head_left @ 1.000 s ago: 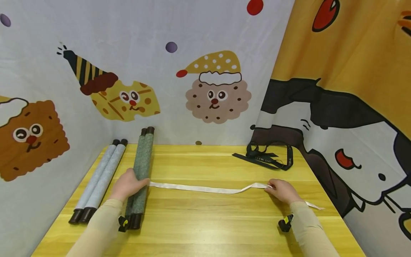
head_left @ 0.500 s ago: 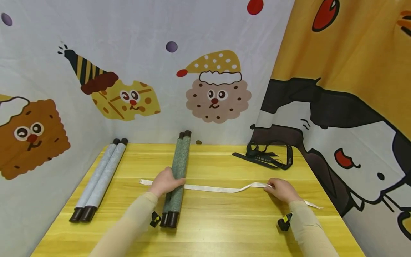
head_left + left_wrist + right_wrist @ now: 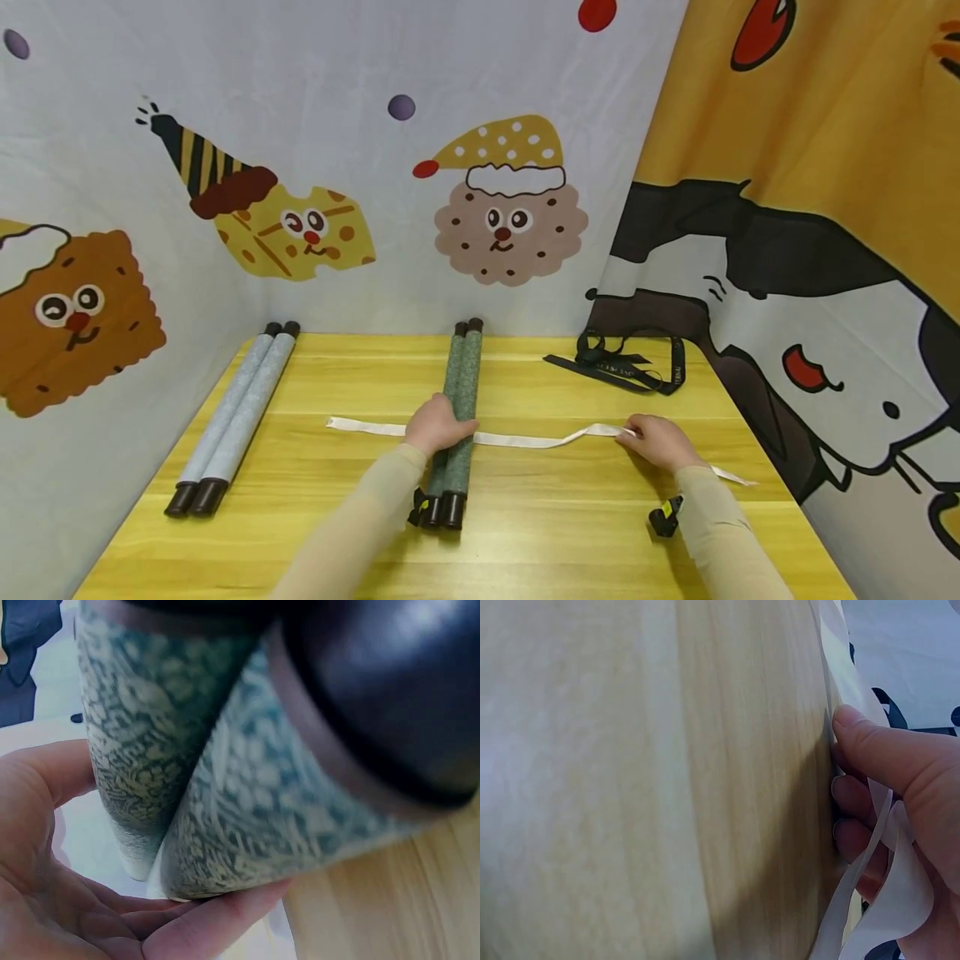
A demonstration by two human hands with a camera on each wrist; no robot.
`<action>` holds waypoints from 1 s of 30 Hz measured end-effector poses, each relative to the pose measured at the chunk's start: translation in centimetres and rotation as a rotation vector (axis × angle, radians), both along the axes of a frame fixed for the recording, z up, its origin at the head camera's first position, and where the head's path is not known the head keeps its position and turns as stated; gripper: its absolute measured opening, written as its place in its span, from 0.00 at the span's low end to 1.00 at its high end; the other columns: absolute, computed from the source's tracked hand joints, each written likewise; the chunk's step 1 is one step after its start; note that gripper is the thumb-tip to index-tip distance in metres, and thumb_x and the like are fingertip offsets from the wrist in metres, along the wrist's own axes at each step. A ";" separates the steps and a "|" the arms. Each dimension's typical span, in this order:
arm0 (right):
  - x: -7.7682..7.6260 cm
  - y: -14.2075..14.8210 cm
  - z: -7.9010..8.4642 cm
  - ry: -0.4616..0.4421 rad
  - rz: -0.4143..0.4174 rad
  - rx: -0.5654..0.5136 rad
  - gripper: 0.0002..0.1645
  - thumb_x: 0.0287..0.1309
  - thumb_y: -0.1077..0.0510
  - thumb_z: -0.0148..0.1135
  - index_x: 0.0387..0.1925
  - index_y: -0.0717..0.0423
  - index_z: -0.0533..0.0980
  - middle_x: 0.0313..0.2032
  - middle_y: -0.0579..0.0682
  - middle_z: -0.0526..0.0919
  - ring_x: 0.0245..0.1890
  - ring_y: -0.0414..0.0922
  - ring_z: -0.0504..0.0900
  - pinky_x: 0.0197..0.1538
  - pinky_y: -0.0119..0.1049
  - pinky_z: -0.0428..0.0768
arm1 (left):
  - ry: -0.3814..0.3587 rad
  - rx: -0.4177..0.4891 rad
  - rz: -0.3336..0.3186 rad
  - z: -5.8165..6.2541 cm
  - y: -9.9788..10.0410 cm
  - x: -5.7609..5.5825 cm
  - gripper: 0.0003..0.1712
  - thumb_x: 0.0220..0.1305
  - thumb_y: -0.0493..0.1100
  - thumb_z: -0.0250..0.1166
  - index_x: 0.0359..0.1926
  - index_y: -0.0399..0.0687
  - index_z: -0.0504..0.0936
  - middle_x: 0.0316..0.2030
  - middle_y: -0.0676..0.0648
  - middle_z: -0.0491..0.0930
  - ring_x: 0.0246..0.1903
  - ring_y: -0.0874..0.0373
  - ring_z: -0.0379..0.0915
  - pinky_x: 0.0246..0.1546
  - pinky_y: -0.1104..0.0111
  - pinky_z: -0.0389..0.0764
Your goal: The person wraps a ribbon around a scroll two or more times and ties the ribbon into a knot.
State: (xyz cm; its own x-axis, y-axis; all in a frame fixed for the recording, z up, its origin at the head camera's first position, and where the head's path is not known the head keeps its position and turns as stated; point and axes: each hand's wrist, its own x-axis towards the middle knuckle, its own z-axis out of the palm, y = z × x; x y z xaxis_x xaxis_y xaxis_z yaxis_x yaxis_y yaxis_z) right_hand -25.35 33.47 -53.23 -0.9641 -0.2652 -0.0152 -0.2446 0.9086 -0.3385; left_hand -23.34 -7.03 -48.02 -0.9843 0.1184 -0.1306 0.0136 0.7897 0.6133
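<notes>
My left hand grips a green patterned scroll, rolled into two side-by-side rolls with dark end caps. Close up in the left wrist view, thumb and fingers wrap the paired rolls, which show a leafy floral pattern. A white ribbon runs crosswise over the table, passing behind the left hand and scroll, its left end sticking out beyond them. Toward the right, my right hand pinches that ribbon between thumb and fingers. The right wrist view shows the ribbon's loose tail looping below the palm.
A pale blue-grey pair of rolls with dark caps lies at the table's left side. Black printed ribbon lies in a loose heap at the back right. Cartoon-printed cloth hangs behind the wooden table.
My left hand has carried the green scroll rightward from beside the pale rolls to the table's middle, across the white ribbon, uncovering the ribbon's left end. The right hand has stayed nearly still.
</notes>
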 end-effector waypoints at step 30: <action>0.2 -0.2 0.2 -0.009 -0.009 0.011 0.14 0.63 0.47 0.67 0.29 0.51 0.76 0.21 0.43 0.71 0.22 0.42 0.66 0.29 0.40 0.65 | -0.042 -0.176 0.035 -0.2 0.7 -1.8 0.22 0.70 0.55 0.60 0.33 0.39 0.83 0.22 0.45 0.78 0.16 0.56 0.67 0.17 0.64 0.66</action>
State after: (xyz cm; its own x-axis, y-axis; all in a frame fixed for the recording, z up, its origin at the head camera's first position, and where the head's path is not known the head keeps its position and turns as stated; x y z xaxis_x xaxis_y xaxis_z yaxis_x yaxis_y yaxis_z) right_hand -25.16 33.30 -52.98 -0.9662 -0.2565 -0.0266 -0.2337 0.9144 -0.3306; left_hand -25.09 -6.34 -48.23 -0.9807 0.0555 -0.1873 -0.0387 0.8846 0.4647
